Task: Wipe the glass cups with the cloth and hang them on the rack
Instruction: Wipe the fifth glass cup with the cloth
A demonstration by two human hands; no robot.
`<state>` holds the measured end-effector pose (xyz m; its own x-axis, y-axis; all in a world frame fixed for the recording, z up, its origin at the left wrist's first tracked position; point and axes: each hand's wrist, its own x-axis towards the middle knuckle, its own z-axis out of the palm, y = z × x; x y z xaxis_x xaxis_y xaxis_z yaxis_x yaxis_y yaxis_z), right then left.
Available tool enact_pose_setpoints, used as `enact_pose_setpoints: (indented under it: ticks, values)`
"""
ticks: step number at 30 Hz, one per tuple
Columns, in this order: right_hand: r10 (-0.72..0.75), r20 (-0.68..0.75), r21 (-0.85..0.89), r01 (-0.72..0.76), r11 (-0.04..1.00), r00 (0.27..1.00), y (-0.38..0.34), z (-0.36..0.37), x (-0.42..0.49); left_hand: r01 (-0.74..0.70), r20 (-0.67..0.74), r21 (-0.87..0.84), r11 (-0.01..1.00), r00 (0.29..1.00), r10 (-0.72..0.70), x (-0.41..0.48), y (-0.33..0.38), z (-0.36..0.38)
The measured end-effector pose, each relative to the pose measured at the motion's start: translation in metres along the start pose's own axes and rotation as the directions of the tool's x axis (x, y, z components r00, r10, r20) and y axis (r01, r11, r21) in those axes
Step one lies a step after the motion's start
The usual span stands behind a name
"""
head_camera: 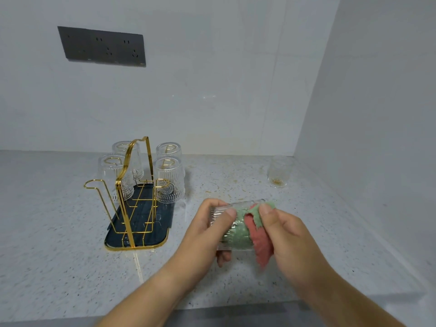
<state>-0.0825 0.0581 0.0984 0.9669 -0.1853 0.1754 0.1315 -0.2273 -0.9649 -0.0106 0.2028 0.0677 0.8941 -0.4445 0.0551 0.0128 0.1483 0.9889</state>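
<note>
My left hand (207, 228) grips a ribbed glass cup (232, 228) held on its side above the counter. A green and pink cloth (256, 234) is stuffed into the cup and hangs out of its mouth. My right hand (286, 234) pinches the cloth at the cup's rim. To the left stands a gold wire rack (132, 192) on a dark tray (141, 232). Several glass cups hang upside down on its far pegs, one of them at the right (169, 180). Its near left peg (90, 184) is bare. Another glass cup (279, 171) stands upright at the back right.
The speckled counter (70, 251) runs to a white wall at the back and a side wall at the right. A dark socket panel (102, 46) sits on the back wall. The counter's front edge (212, 312) lies below my forearms.
</note>
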Motion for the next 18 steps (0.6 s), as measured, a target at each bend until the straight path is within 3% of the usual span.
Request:
enact_pose_setpoints:
  ticks: [2, 3, 5, 6, 7, 9, 11, 13, 14, 16, 18]
  values:
    - [-0.114, 0.031, -0.135, 0.117, 0.984, 0.993, 0.011, 0.003, -0.003, 0.253, 0.038, -0.177, 0.951, 0.967, -0.250, 0.003, 0.005, -0.001]
    - [-0.225, 0.068, -0.272, 0.235, 0.933, 0.972, 0.016, 0.002, -0.003, 0.413, 0.133, -0.251, 0.875, 0.910, -0.392, 0.003, 0.009, -0.003]
    - [-0.422, 0.190, -0.523, 0.455, 0.721, 0.887, 0.027, -0.005, -0.001, 0.645, 0.346, -0.323, 0.693, 0.762, -0.548, 0.004, 0.013, -0.009]
    - [-0.447, 0.241, -0.560, 0.500, 0.661, 0.861, 0.028, -0.007, 0.000, 0.686, 0.404, -0.326, 0.651, 0.723, -0.561, 0.004, 0.012, -0.012]
    - [-0.453, 0.257, -0.559, 0.514, 0.650, 0.853, 0.031, -0.010, 0.001, 0.690, 0.433, -0.310, 0.654, 0.715, -0.549, 0.004, 0.010, -0.013]
    - [-0.437, 0.167, -0.494, 0.458, 0.739, 0.884, 0.029, -0.010, -0.001, 0.636, 0.443, -0.261, 0.727, 0.747, -0.495, 0.002, 0.008, -0.012]
    - [-0.235, -0.017, -0.254, 0.223, 0.941, 0.972, 0.019, -0.004, -0.002, 0.471, 0.346, -0.208, 0.857, 0.855, -0.386, 0.003, 0.005, -0.008]
    - [0.001, -0.090, -0.044, -0.005, 0.999, 0.996, 0.008, -0.003, 0.000, 0.235, 0.191, -0.106, 0.966, 0.958, -0.212, 0.003, 0.000, -0.004]
    - [0.050, -0.093, -0.019, -0.052, 0.998, 0.994, 0.004, -0.003, 0.002, 0.148, 0.141, -0.060, 0.987, 0.980, -0.138, 0.003, -0.003, -0.002]
    - [0.031, -0.061, -0.028, -0.032, 0.999, 0.998, -0.001, -0.002, 0.001, 0.080, 0.097, -0.054, 0.995, 0.992, -0.074, 0.001, -0.001, 0.001]
    - [-0.068, -0.014, -0.078, 0.066, 0.995, 0.998, 0.001, 0.000, -0.001, 0.185, 0.118, -0.176, 0.967, 0.979, -0.165, 0.002, 0.008, 0.001]
